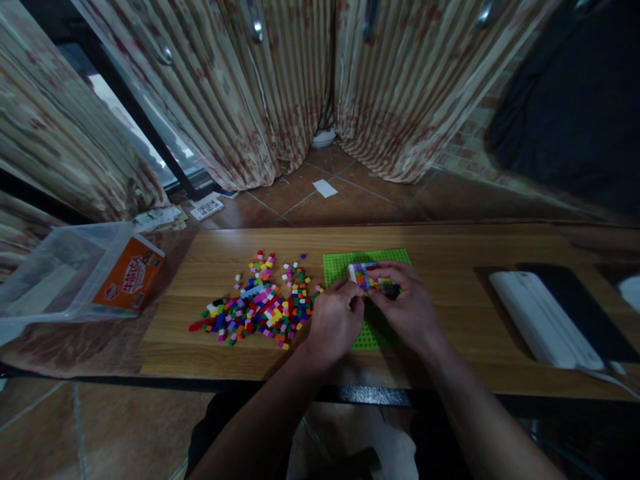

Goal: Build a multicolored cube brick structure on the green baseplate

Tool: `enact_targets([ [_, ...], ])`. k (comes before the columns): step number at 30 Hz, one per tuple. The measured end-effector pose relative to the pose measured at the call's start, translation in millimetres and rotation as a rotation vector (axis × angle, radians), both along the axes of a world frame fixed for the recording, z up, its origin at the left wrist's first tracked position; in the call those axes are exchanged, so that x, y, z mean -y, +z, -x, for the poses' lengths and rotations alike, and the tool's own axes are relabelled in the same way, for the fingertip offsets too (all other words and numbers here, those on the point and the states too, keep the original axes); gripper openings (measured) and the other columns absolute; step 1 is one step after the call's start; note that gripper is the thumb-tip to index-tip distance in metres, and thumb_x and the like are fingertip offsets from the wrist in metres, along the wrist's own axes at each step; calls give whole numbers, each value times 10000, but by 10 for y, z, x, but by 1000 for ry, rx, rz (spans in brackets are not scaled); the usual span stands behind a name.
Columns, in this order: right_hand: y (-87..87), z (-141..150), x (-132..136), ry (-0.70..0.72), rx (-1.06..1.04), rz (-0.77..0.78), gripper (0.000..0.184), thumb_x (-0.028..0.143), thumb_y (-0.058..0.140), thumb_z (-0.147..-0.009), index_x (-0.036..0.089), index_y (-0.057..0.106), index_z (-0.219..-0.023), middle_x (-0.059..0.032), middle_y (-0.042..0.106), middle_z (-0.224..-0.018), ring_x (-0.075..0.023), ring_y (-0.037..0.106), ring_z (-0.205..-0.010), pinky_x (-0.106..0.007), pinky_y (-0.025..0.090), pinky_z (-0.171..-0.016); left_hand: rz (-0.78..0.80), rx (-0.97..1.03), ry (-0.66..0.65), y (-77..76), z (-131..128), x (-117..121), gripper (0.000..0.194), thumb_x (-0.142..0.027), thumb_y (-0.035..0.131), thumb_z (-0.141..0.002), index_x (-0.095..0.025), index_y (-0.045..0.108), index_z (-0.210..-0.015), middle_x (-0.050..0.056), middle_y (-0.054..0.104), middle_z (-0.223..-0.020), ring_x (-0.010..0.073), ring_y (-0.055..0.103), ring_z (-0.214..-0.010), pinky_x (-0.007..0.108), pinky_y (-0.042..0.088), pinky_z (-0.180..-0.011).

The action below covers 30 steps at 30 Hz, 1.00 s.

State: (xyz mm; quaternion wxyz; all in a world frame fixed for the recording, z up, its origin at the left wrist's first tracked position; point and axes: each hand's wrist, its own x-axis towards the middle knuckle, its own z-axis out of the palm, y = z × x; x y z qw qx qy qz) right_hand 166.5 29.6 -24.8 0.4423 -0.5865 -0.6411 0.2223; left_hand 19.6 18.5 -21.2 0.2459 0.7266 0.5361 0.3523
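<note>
Above the green studded baseplate (367, 337) is a block of multicoloured toy bricks (359, 272), built from white, purple, orange, blue and yellow pieces. My right hand (407, 303) grips this block from the right, its thumb at the near side and its fingers over the top. At the block's near left corner, my left hand (336, 320) is closed with thumb and fingertips pinched together. Whatever lies in that pinch is too small or hidden. Left of my left hand, a loose pile of small coloured bricks (260, 310) spreads across the wooden table.
A clear plastic bin (55, 267) with an orange label stands left of the wooden table (200, 257). On the right lie a white power strip (543, 320) with a cable and a dark flat object (585, 313). Patterned curtains (280, 100) hang beyond the table.
</note>
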Motion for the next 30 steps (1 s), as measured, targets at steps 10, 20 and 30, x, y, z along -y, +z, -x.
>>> enact_targets([
  [10, -23, -56, 13, 27, 41, -25, 155, 321, 650, -792, 251, 705, -920, -73, 646, -1164, -260, 599, -1098, -514, 430, -1008, 32, 95, -1, -11, 92, -20, 157, -98, 591, -817, -207, 677, -890, 18, 719, -860, 156, 669, -786, 286, 532, -746],
  [20, -48, -80, 5, 27, 31, -37, 134, 309, 597, -846, 256, 708, -898, -62, 668, -1121, -244, 615, -1069, -488, 451, -988, -10, 103, 140, 120, 557, -201, 186, -74, 524, -815, -176, 673, -858, 12, 701, -786, 126, 634, -691, 234, 491, -671],
  [30, -61, -103, 4, 18, 70, -47, 148, 344, 606, -851, 245, 714, -872, -66, 677, -1101, -249, 631, -1046, -469, 473, -960, 155, 77, -105, 182, 1207, -289, 128, -125, 580, -793, -157, 695, -837, 25, 700, -776, 138, 638, -708, 232, 503, -660],
])
